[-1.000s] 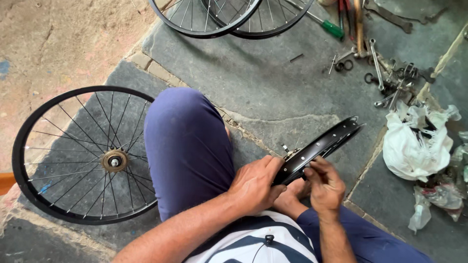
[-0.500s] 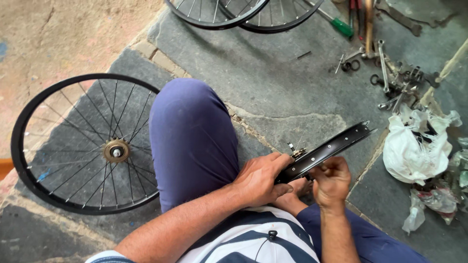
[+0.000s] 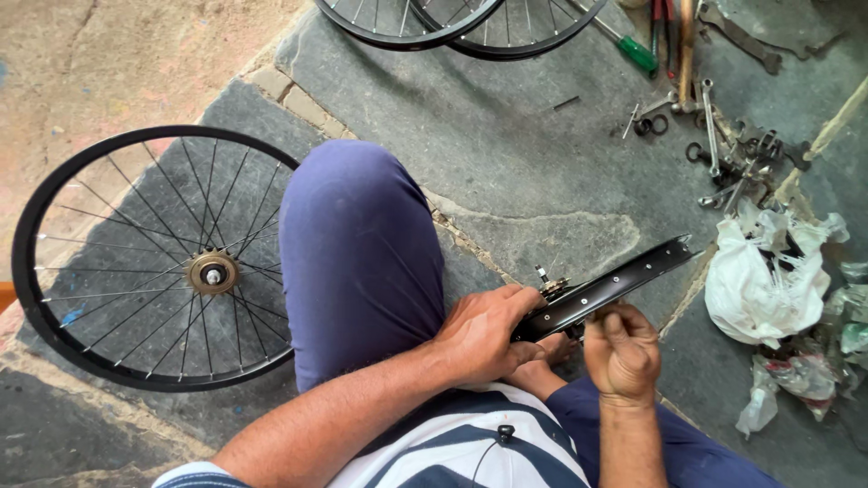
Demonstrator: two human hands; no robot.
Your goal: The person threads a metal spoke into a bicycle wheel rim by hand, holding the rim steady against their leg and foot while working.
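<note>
I sit on a stone floor with my knee in blue trousers (image 3: 357,253) raised in front of me. My left hand (image 3: 479,330) grips a black wheel rim (image 3: 624,278) seen edge-on, which slants up to the right. A small metal hub or axle part (image 3: 550,284) shows just above the rim by my fingers. My right hand (image 3: 622,352) is curled under the rim's near edge, fingers pinched at it; what it pinches is hidden.
A black spoked wheel (image 3: 154,258) with a brass-coloured hub lies flat at the left. Two more wheels (image 3: 452,23) lie at the top. Spanners and small parts (image 3: 732,154), a green-handled screwdriver (image 3: 633,50) and white plastic bags (image 3: 764,280) lie at the right.
The view has shifted slightly, so the wheel at the left sits lower in frame. Both hands stay on the rim, with the right fingers working along its underside.
</note>
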